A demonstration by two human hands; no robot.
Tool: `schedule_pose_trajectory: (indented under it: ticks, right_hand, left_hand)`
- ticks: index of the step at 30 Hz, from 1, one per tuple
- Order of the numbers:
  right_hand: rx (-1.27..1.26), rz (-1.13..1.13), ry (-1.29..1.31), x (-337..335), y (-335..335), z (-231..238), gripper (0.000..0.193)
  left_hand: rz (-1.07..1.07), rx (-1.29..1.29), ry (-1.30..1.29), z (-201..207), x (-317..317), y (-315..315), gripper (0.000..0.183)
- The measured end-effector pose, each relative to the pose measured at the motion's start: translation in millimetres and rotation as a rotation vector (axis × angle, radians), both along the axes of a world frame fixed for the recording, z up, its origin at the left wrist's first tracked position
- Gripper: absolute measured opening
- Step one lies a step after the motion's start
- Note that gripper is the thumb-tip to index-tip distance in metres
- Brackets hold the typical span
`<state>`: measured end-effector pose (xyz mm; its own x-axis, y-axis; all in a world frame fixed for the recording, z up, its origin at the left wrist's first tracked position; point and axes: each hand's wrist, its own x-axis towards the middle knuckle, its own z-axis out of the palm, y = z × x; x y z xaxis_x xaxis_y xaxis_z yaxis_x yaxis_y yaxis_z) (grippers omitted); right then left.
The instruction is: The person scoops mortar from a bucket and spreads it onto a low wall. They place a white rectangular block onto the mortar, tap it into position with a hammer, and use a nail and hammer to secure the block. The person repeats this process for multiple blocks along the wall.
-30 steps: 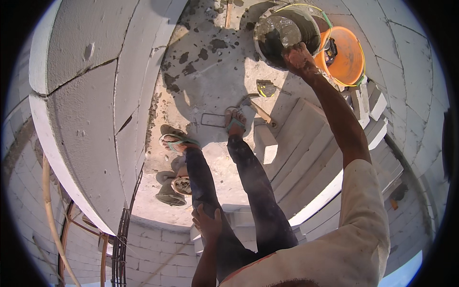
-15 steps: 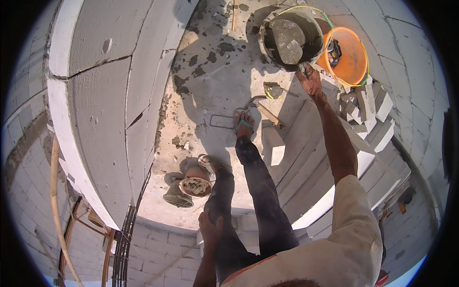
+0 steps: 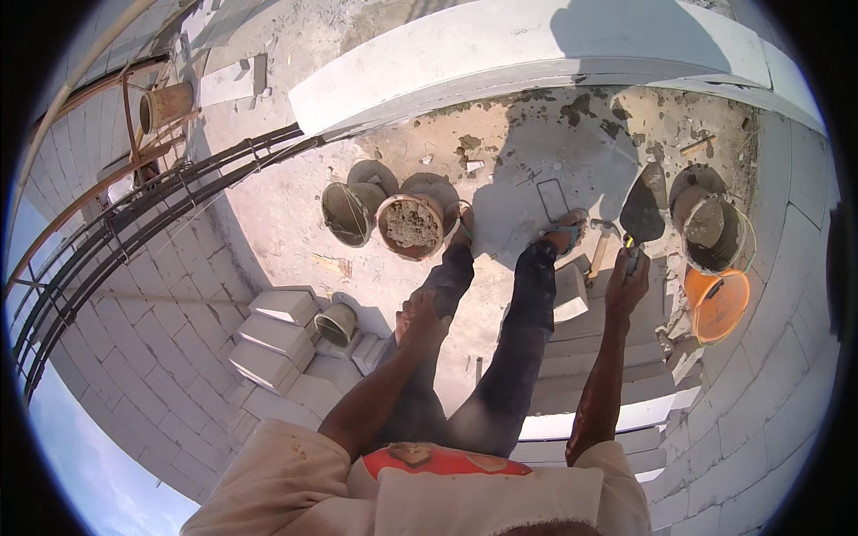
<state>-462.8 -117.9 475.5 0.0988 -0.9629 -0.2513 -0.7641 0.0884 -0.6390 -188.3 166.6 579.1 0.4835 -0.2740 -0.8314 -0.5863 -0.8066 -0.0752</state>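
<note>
My right hand (image 3: 627,284) is closed around the handle of a trowel (image 3: 643,207). Its dark grey, pointed blade extends away from me, just left of a mortar bucket (image 3: 738,239). Wet grey mortar (image 3: 706,221) shows inside that bucket. My left hand (image 3: 423,314) lies on my left leg near the knee, fingers apart and holding nothing. Close to my right foot is a hammer (image 3: 601,246) with a wooden handle. A bent metal rod (image 3: 552,202) lies on the floor between that foot and the wall.
An orange bucket (image 3: 722,308) touches the mortar bucket. By my left foot stand a bucket of crumbly mix (image 3: 409,225) and a grey bucket (image 3: 347,217). A low block wall (image 3: 536,67) runs ahead; stacked blocks (image 3: 268,348) and a small bucket (image 3: 337,323) lie left.
The view has swung left, bringing more buckets and stacked blocks into sight. My right hand has left the mortar bucket's rim, and the trowel blade now shows beside the bucket. My left hand stays on my leg.
</note>
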Motion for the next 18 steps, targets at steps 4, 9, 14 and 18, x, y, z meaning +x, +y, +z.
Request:
schedule_pose_trajectory:
  ticks: [4,9,14,18]
  right_hand:
    - [0.009,0.250,-0.135,122,72,30,0.020]
    - [0.077,0.437,-0.292,254,143,49,0.018]
    - [0.431,0.310,-0.454,358,158,66,0.032]
    - [0.565,0.134,-0.540,415,138,59,0.021]
  left_hand:
    - [0.110,-0.063,-0.007,-6,13,36,0.069]
    - [0.240,-0.098,0.020,-7,28,63,0.059]
    - [0.309,-0.085,0.068,-2,44,84,0.056]
    - [0.318,-0.102,0.089,-2,47,98,0.056]
